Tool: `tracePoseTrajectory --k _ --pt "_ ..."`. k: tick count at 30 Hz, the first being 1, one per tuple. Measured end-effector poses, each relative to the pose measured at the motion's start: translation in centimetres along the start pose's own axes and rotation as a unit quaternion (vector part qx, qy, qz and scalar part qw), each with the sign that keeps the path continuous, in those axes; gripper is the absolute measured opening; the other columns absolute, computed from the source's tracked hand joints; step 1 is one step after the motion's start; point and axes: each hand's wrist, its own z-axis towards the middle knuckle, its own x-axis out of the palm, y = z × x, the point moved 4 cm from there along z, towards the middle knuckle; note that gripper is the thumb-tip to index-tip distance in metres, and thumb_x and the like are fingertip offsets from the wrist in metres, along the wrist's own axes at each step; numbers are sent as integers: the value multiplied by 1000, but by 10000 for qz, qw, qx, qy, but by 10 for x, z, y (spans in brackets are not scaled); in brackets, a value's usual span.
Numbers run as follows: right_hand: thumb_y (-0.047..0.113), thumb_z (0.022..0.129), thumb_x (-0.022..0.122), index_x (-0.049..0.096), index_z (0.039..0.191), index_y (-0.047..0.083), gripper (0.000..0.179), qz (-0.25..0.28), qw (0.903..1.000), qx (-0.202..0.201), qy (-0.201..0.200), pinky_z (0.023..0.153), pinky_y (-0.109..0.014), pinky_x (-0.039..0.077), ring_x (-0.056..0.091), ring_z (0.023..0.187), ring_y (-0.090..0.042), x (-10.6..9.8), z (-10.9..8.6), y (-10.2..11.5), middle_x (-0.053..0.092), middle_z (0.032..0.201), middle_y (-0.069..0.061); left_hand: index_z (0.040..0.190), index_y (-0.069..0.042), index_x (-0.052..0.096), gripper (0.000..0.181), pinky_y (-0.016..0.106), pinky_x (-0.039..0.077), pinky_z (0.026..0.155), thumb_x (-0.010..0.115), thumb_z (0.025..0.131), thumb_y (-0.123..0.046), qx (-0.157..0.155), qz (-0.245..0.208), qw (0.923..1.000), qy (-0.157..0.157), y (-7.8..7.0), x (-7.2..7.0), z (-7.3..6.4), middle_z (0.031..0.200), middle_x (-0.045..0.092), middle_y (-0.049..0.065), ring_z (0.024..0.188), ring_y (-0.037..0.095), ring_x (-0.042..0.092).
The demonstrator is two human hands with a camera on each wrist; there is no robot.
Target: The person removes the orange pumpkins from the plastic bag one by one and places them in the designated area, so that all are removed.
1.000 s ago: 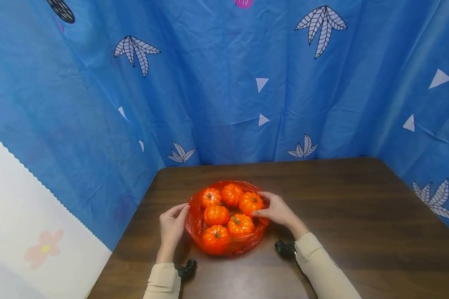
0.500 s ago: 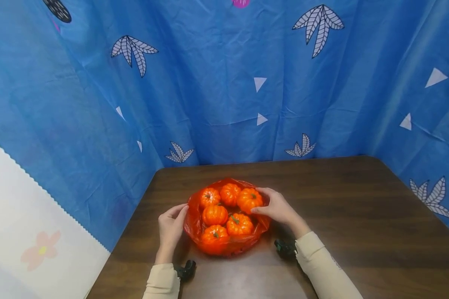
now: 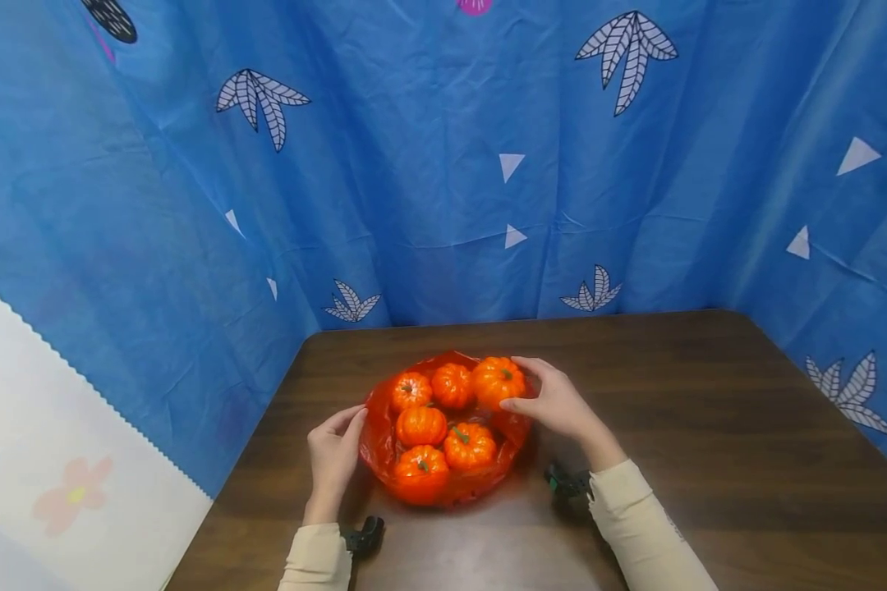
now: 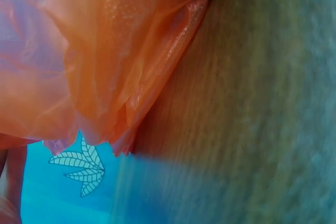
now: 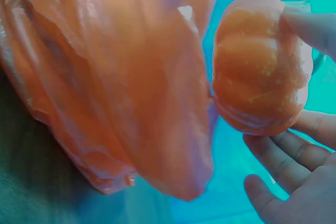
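A red plastic bag (image 3: 374, 450) stands on the wooden table with its mouth spread wide, and several small orange pumpkins (image 3: 421, 426) lie inside. My left hand (image 3: 333, 456) pinches the bag's left rim between thumb and fingers. My right hand (image 3: 562, 405) grips one small pumpkin (image 3: 498, 382) at the bag's right rim, thumb on the near side and fingers on the far side. In the right wrist view this held pumpkin (image 5: 260, 66) is above the bag's edge, beside the red plastic (image 5: 152, 103). The left wrist view shows the bag's outer side (image 4: 110, 51) close up.
The brown wooden table (image 3: 680, 427) stretches to the right of the bag. A blue patterned curtain (image 3: 443, 164) hangs behind it and along both sides. At the left is a white cloth (image 3: 52, 427) with a flower print. Dark wrist devices (image 3: 365, 535) sit under both wrists.
My right hand has lifted its pumpkin up from among the others to the bag's rim. My left hand keeps its pinch on the bag, and the view has shifted slightly.
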Motion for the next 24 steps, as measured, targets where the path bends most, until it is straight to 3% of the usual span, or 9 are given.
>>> tracePoseTrajectory --k 11,24 --pt "26 82 82 50 145 4 74 -91 9995 -147 -272 109 -58 45 50 133 -38 -19 -5 13 53 145 -17 106 -8 79 27 14 58 73 73 92 -31 39 -302 9995 -94 0 0 3 105 77 14 79 0 69" --pt "28 84 81 45 148 4 77 -69 9985 156 -530 106 -59 48 52 128 -40 -43 -7 -2 49 147 -19 108 -5 78 29 13 57 75 75 91 -29 -15 -802 9960 -392 0 -3 2 107 76 18 84 -4 71"
